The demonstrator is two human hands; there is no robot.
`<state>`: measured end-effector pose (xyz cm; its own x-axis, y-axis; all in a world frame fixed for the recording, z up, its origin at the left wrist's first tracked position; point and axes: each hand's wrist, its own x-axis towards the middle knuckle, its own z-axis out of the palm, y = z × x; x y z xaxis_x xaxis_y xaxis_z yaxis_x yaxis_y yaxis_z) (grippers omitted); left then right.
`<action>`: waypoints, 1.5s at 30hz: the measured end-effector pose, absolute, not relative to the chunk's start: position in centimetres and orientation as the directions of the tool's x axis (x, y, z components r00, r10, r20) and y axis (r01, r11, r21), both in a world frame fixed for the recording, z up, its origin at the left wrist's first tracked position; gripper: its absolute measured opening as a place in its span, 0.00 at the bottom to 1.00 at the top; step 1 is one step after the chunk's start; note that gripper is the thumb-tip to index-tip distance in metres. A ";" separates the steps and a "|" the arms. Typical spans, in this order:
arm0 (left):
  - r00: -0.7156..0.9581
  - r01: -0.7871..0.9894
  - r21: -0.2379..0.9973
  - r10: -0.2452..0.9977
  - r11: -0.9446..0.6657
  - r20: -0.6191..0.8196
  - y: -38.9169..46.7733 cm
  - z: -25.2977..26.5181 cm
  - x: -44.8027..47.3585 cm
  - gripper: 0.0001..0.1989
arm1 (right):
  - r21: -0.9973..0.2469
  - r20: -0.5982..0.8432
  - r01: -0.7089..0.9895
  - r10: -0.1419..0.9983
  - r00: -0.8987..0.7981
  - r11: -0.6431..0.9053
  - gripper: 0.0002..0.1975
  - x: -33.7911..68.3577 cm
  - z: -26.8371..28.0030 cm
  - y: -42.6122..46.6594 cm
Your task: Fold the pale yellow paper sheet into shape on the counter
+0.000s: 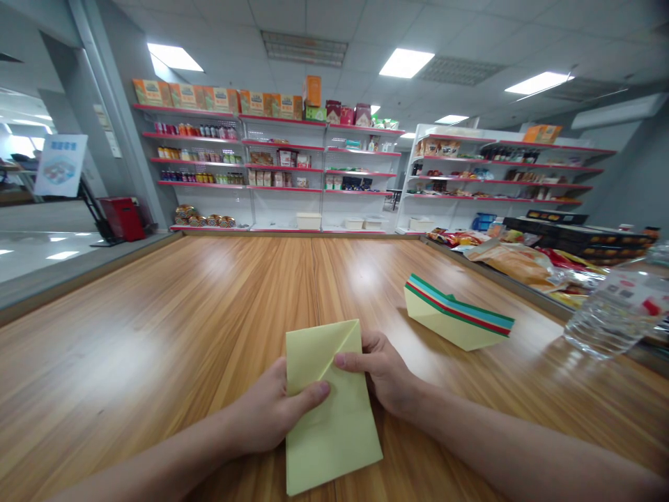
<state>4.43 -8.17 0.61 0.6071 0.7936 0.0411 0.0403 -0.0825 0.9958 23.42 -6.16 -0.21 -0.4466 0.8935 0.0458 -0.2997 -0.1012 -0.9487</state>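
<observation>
A folded sheet of pale yellow paper (334, 436) is held up in front of me, over the near part of the wooden table. A diagonal crease runs down from its top right corner. My left hand (272, 408) grips its left edge, thumb lying across the front and fingers hidden behind. On the right edge, my right hand (384, 369) pinches the paper with the thumb close to the crease. To the right stands a folded paper boat (454, 317), pale yellow with green, blue, white and red stripes along its upper rim. Neither hand touches it.
A clear plastic bottle (601, 317) stands at the table's right side. Snack packets (527, 265) and stacked black boxes (575, 237) lie beyond the right edge. Shelves of goods (285, 167) line the back, and a red box (122, 217) stands at the left.
</observation>
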 end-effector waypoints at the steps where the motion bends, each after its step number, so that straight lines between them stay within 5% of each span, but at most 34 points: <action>1: 0.603 0.040 0.996 0.797 -0.080 0.040 -8.2 0.6 4.4 0.17 | -0.947 0.040 -0.301 0.889 -0.456 -0.112 0.10 23.4 -0.2 -6.2; 8: 0.609 -0.016 0.999 0.792 -0.049 0.048 -8.6 0.7 4.7 0.17 | -0.964 -0.036 -0.204 0.846 -0.533 -0.170 0.18 22.6 0.6 -6.7; 19: 0.607 -0.004 0.997 0.792 -0.082 0.068 -8.6 0.3 4.8 0.15 | -0.977 0.071 -0.214 0.904 -0.421 -0.023 0.14 22.2 0.3 -7.5; 26: 0.585 0.036 0.998 0.811 -0.053 0.022 -8.6 0.8 4.9 0.17 | -0.962 0.058 -0.267 0.907 -0.417 -0.061 0.12 22.9 0.1 -6.5; 32: 0.599 0.066 0.996 0.801 -0.056 0.005 -8.8 1.0 4.7 0.18 | -0.910 -0.051 -0.387 0.966 -0.255 -0.150 0.20 23.1 -0.4 -5.1; 45: 0.481 -0.064 0.997 0.877 0.052 -0.014 -7.5 1.0 4.2 0.16 | -0.840 -0.205 -0.498 0.976 -0.073 -0.214 0.16 23.2 -0.2 -4.7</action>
<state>4.20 -7.51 1.04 0.4807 0.8768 -0.0144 -0.0643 0.0516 0.9966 23.19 -4.67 -0.18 -0.0734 0.9760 -0.2052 -0.4984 -0.2141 -0.8401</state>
